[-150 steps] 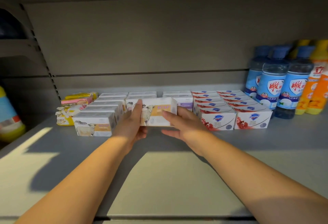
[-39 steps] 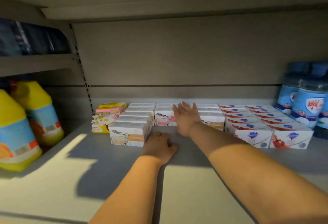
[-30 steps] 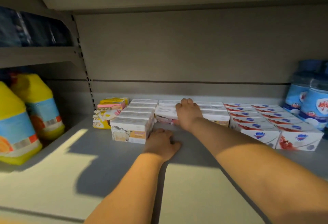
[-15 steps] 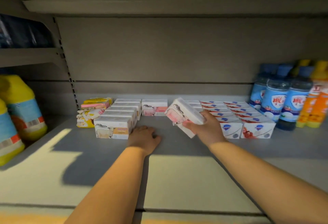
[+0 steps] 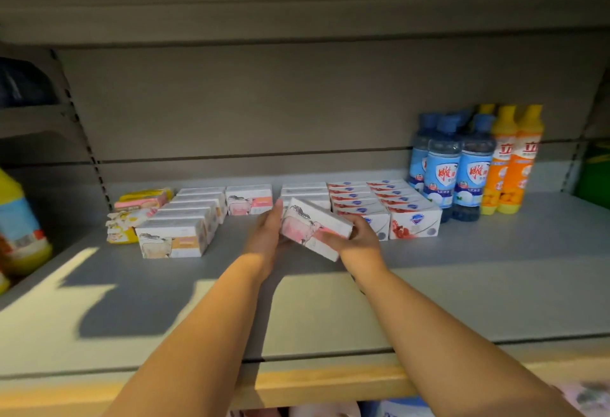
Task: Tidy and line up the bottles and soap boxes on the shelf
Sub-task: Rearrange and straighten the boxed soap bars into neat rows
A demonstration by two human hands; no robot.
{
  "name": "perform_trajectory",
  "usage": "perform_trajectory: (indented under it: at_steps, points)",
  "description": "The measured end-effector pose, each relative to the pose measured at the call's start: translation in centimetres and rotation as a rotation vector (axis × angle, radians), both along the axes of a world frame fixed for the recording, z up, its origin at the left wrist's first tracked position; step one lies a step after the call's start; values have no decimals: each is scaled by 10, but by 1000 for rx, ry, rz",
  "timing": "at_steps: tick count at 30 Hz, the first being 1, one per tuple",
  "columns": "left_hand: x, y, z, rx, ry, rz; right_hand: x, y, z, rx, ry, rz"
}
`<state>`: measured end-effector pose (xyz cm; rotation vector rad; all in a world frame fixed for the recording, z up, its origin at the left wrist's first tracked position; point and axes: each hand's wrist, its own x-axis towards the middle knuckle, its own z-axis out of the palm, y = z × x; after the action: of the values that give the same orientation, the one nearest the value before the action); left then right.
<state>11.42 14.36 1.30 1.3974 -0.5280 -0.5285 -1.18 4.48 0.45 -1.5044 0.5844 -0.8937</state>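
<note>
Orange-labelled soap boxes (image 5: 171,241) stood in a row at left. Above the shelf (image 5: 495,284), a tilted pink-labelled soap box (image 5: 313,228) was held up: left hand (image 5: 269,238) flat against its left end, right hand (image 5: 356,241) curled round its near-right end. Blue bottles (image 5: 442,165) stood far right.

It's dim under the upper board, and the plain grey back panel (image 5: 264,103) sits in murky shade. Warm light comes from behind and strikes the front of the flat grey metal shelf (image 5: 495,301) in pale patches at lower left and centre. The two bare forearms (image 5: 211,334) throw hard-edged shadows there. The tall orange plastic bottles (image 5: 515,159) at right look brightest. Straight lines bow towards the frame's edges, and the yellow jug with blue label (image 5: 19,228) at far left is smeared soft.
</note>
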Motion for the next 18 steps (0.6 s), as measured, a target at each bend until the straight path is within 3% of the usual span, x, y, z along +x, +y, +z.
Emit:
perform_trajectory:
  at_steps: [3, 11, 15, 18]
  points:
    - [-11, -9, -2, -101, 76, -80, 0, -2, 0, 10, -44, 31]
    - [-14, 3, 2, -122, 206, -183, 7, -11, 3, 166, -127, 39]
    - [-18, 7, 3, -145, 85, -383, 6, -18, 5, 317, -165, 24]
    - [-22, 8, -3, -130, -147, -459, 4, -24, 6, 477, -184, 53]
